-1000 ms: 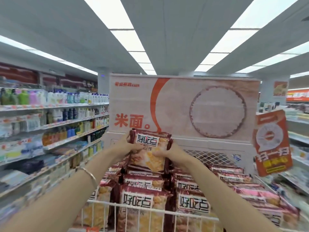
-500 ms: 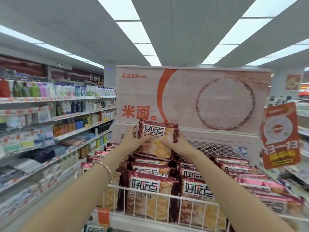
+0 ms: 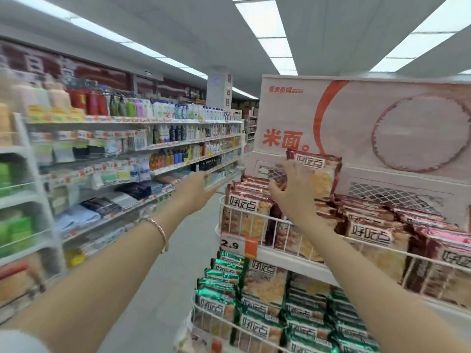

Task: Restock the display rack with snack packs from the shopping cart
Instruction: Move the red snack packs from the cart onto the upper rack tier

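Maroon foil first: gripping the snack pack (image 3: 319,174) along its left and lower edge with the right hand (image 3: 293,189), fingers curled onto the wrapper, and holding it upright against the mesh back panel (image 3: 382,193) at the rear edge of the top tier of the display rack (image 3: 277,254). Hovering the left hand (image 3: 197,186) just off the rack's left edge, fingers relaxed and spread, carrying nothing.

Judging the step in hand as seating this pack behind the rows already standing on that tier. Doing it well:
- lowering the pack straight down into the rear row, label facing forward like its neighbours;
- easing the bottom seam in behind the pack in front, not crushing it;
- releasing only after feeling the pack lean on the mesh, not tipping toward the front edge;
- bringing the free hand in to steady neighbouring packs against toppling.

Noting the limits of the view — motion blur smearing the shelving (image 3: 102,159) on the left and most lettering. Reading the price tag (image 3: 238,244) as 2.9, nothing finer. Failing to tell whether the pack's bottom edge is touching the row beneath, with the right hand covering it. Treating the red bar (image 3: 12,272) at the lower left as possibly the shopping cart's handle, too blurred to confirm. Losing the rack's right end and part of the green packs (image 3: 226,281) on the lower tier at the frame edge.
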A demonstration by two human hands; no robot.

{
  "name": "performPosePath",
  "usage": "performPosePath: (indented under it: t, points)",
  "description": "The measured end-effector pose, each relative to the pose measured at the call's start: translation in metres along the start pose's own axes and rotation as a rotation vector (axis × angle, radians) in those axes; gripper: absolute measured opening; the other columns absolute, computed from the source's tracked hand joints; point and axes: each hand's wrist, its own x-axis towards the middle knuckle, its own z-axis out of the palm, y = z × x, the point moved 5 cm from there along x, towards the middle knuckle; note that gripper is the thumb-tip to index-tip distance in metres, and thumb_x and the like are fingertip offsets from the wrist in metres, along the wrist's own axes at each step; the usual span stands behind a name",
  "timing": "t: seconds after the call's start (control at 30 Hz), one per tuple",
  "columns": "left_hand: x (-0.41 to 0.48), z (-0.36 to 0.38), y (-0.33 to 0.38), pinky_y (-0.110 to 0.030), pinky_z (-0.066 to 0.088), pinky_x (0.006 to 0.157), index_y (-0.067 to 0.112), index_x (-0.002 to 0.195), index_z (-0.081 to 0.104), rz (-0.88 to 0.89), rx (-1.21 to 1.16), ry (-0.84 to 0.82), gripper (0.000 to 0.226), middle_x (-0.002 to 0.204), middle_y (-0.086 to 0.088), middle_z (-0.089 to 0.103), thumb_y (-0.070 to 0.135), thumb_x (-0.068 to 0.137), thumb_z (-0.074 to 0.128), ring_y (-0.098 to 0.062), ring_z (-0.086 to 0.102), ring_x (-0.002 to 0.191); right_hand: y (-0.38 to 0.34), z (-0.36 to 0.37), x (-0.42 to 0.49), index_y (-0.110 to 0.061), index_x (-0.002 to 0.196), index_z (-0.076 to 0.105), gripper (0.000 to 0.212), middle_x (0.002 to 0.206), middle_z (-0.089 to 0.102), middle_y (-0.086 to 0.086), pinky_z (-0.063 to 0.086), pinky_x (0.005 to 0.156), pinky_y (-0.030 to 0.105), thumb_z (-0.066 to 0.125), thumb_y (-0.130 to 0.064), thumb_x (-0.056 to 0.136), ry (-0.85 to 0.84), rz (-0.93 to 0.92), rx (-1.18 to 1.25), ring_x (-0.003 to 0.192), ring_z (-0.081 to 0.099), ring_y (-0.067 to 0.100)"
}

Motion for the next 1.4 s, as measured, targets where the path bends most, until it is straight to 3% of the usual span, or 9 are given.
performPosePath:
  t: [0.17,0.27,0.43,0.77,0.97,1.13,1.23,1.33,1.4]
  points:
    - [-0.092,-0.027,-0.143,-0.039,0.053,0.086,0.019,0.122,0.059,-0.206,0.044,-0.075,0.033,0.123,-0.004,0.062,0.036,0.094,0.057,-0.028,0.061,0.105,-0.108,0.096,-0.076,-0.007,0.125,0.058,0.037,0.127,0.053,0.01,0.042,0.089,0.028,0.063,-0.015,0.089,-0.289,-0.129,0.06,0.112,0.053,0.025]
    - [-0.161,-0.041,-0.225,-0.033,0.045,0.079,0.019,0.105,0.061,-0.346,0.046,-0.123,0.016,0.11,-0.004,0.059,0.03,0.094,0.055,-0.026,0.057,0.098,-0.159,0.16,-0.131,-0.011,0.129,0.055,0.038,0.134,0.048,0.006,0.05,0.08,0.034,0.06,-0.02,0.093,-0.493,-0.158,0.121,0.102,0.057,0.024]
    - [-0.258,-0.055,-0.332,-0.037,0.05,0.083,0.01,0.095,0.065,-0.596,0.063,-0.182,0.016,0.102,-0.012,0.064,0.024,0.093,0.059,-0.03,0.06,0.094,-0.233,0.249,-0.211,-0.012,0.131,0.051,0.039,0.139,0.042,0.005,0.046,0.07,0.034,0.059,-0.023,0.094,-0.786,-0.215,0.172,0.089,0.055,0.023]
    - [-0.382,-0.044,-0.476,-0.035,0.054,0.086,0.002,0.1,0.073,-0.947,0.034,-0.218,0.024,0.101,-0.006,0.07,0.018,0.096,0.056,-0.025,0.065,0.095,-0.317,0.395,-0.34,-0.013,0.138,0.051,0.044,0.144,0.044,0.007,0.044,0.1,0.037,0.058,-0.02,0.095,-1.312,-0.266,0.173,0.118,0.056,0.026]
    - [-0.422,0.004,-0.55,-0.037,0.052,0.085,0.016,0.089,0.067,-1.038,-0.002,-0.357,0.013,0.093,-0.003,0.06,0.015,0.094,0.055,-0.021,0.058,0.087,-0.319,0.455,-0.433,-0.009,0.135,0.054,0.042,0.141,0.054,0.013,0.046,0.104,0.038,0.06,-0.022,0.095,-1.683,-0.165,0.167,0.123,0.056,0.029]
    - [-0.42,0.054,-0.608,-0.034,0.044,0.065,0.016,0.082,0.059,-1.022,-0.031,-0.536,0.014,0.083,-0.006,0.054,0.011,0.093,0.052,-0.021,0.052,0.071,-0.31,0.501,-0.488,-0.01,0.136,0.053,0.043,0.137,0.055,0.014,0.051,0.097,0.04,0.055,-0.024,0.096,-1.763,-0.006,0.101,0.111,0.061,0.028]
    - [-0.419,0.086,-0.636,-0.035,0.054,0.07,0.015,0.081,0.06,-0.989,-0.006,-0.69,0.015,0.082,-0.004,0.056,0.015,0.095,0.054,-0.021,0.055,0.07,-0.311,0.513,-0.508,-0.011,0.143,0.046,0.048,0.142,0.05,0.014,0.047,0.102,0.039,0.055,-0.018,0.097,-1.748,0.085,0.079,0.118,0.058,0.029]
    - [-0.425,0.122,-0.664,-0.03,0.046,0.056,0.01,0.075,0.06,-0.935,0.028,-0.826,0.024,0.077,-0.003,0.054,0.01,0.096,0.05,-0.019,0.049,0.059,-0.308,0.527,-0.528,-0.011,0.144,0.045,0.047,0.141,0.051,0.013,0.041,0.11,0.039,0.053,-0.018,0.098,-1.719,0.167,0.067,0.125,0.053,0.027]
    - [-0.434,0.145,-0.674,-0.029,0.047,0.062,0.006,0.093,0.065,-0.881,0.066,-0.982,0.015,0.088,-0.006,0.057,0.005,0.097,0.05,-0.019,0.051,0.072,-0.304,0.531,-0.545,-0.01,0.145,0.044,0.046,0.146,0.046,0.014,0.033,0.116,0.039,0.05,-0.019,0.1,-1.714,0.225,0.067,0.136,0.044,0.026]
